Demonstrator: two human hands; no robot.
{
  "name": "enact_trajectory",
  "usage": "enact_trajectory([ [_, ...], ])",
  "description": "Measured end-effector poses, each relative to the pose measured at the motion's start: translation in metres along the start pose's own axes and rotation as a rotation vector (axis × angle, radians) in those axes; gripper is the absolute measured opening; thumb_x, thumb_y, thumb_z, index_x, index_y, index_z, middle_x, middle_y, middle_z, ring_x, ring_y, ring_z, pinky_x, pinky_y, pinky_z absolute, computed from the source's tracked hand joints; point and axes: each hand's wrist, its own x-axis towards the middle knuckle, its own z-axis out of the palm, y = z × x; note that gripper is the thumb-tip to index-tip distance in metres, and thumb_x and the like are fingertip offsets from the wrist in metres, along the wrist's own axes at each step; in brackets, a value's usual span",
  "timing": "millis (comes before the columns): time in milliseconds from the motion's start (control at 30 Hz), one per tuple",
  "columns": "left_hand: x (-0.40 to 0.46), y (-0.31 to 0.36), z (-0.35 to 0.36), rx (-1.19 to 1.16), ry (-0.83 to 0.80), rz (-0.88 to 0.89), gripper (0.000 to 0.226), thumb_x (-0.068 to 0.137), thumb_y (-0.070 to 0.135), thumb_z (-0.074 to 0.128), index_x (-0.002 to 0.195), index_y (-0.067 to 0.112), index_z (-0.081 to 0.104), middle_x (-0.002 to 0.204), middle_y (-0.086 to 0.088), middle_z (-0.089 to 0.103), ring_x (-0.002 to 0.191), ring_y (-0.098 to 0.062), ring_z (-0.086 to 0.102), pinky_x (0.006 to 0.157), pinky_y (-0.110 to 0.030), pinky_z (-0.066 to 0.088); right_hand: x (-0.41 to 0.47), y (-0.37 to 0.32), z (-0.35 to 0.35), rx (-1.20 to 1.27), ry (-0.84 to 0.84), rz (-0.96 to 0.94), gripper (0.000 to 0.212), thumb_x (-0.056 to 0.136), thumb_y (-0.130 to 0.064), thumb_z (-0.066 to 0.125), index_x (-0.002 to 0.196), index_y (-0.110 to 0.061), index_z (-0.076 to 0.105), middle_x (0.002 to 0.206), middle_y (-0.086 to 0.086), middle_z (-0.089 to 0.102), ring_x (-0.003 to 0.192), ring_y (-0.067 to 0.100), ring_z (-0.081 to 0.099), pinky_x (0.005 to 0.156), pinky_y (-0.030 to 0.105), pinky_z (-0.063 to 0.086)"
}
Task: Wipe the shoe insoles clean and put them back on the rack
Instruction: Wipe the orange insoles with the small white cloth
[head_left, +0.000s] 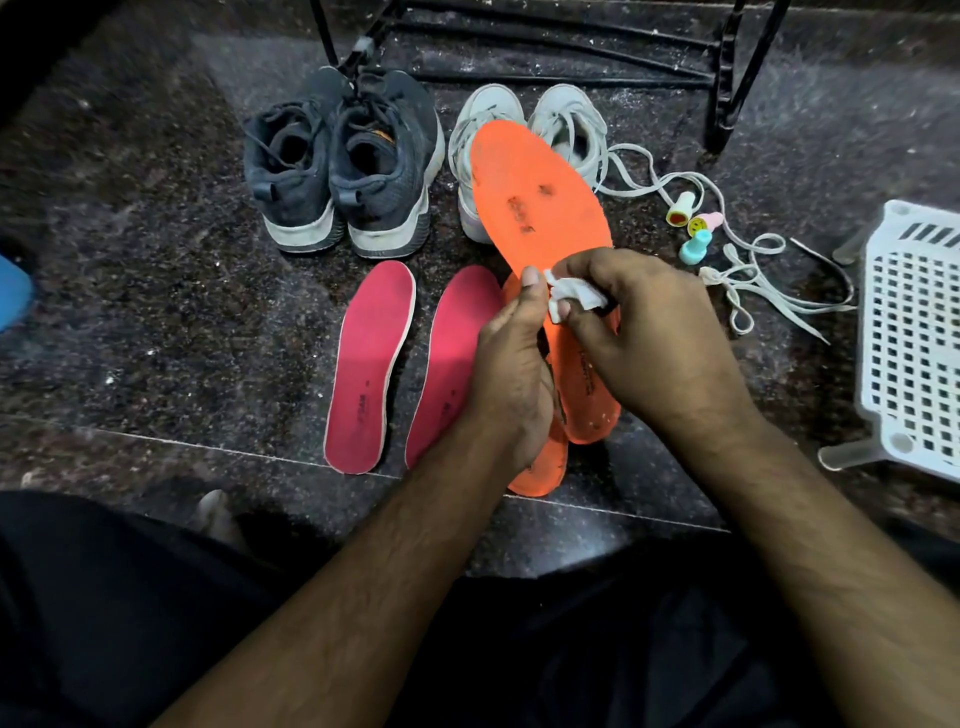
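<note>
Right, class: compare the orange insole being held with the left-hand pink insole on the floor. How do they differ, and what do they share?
The orange insole is lifted in the left hand, while the pink insole lies flat on the floor. The orange insole shows dark smudges; the pink insole looks more even. The right hand presses a white wipe against the orange insole; nothing touches the pink one. Both are foot-shaped with printed marks.

You're working in dim, uneven light — the brightest patch falls on the floor (156, 291) left of your left hand (511, 379). Below your right hand (649, 332) everything sinks into shadow. Edges bow and darken — detail looks soft throughout.
</note>
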Motion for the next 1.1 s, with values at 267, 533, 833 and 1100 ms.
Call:
enact_trajectory([
  [267, 0.001, -0.002, -0.004, 0.115, 0.016, 0.049, 0.035, 0.106, 0.027, 0.045, 0.096, 0.006, 0.071, 0.093, -0.014, 0.072, 0.082, -0.018, 0.068, 0.081, -0.030, 0.055, 0.002, 0.003, -0.002, -0.183, -0.012, 0.008, 0.026, 0.082, -0.037, 0.073, 0.104, -0.024, 0.066, 0.095, 0.000, 0.063, 0.094, 0.025, 0.054, 0.078, 0.040, 0.048],
  [533, 0.006, -0.004, -0.010, 0.097, 0.073, 0.109, 0.040, 0.101, 0.025, 0.057, 0.115, -0.011, 0.064, 0.116, -0.037, 0.063, 0.098, -0.034, 0.059, 0.093, -0.047, 0.049, 0.005, 0.008, -0.010, 0.230, 0.082, 0.125, 0.013, 0.084, -0.031, 0.073, 0.094, -0.025, 0.067, 0.083, -0.015, 0.070, 0.073, 0.002, 0.065, 0.070, 0.024, 0.052],
  [833, 0.010, -0.007, -0.015, 0.084, 0.071, 0.153, 0.030, 0.102, 0.017, 0.056, 0.114, -0.009, 0.066, 0.112, -0.028, 0.067, 0.099, -0.032, 0.061, 0.097, -0.048, 0.048, 0.005, 0.008, -0.002, 0.022, 0.020, -0.009, 0.019, 0.088, -0.029, 0.070, 0.107, -0.026, 0.075, 0.096, 0.003, 0.063, 0.095, 0.026, 0.057, 0.083, 0.033, 0.044],
  [1100, 0.011, -0.006, -0.018, 0.090, 0.185, 0.168, 0.022, 0.102, 0.019, 0.056, 0.102, 0.001, 0.069, 0.094, -0.016, 0.068, 0.079, -0.023, 0.062, 0.067, -0.032, 0.055, 0.002, 0.010, 0.002, -0.255, -0.144, -0.030, 0.021, 0.087, -0.028, 0.070, 0.107, -0.025, 0.075, 0.097, 0.007, 0.054, 0.098, 0.032, 0.050, 0.083, 0.041, 0.048],
])
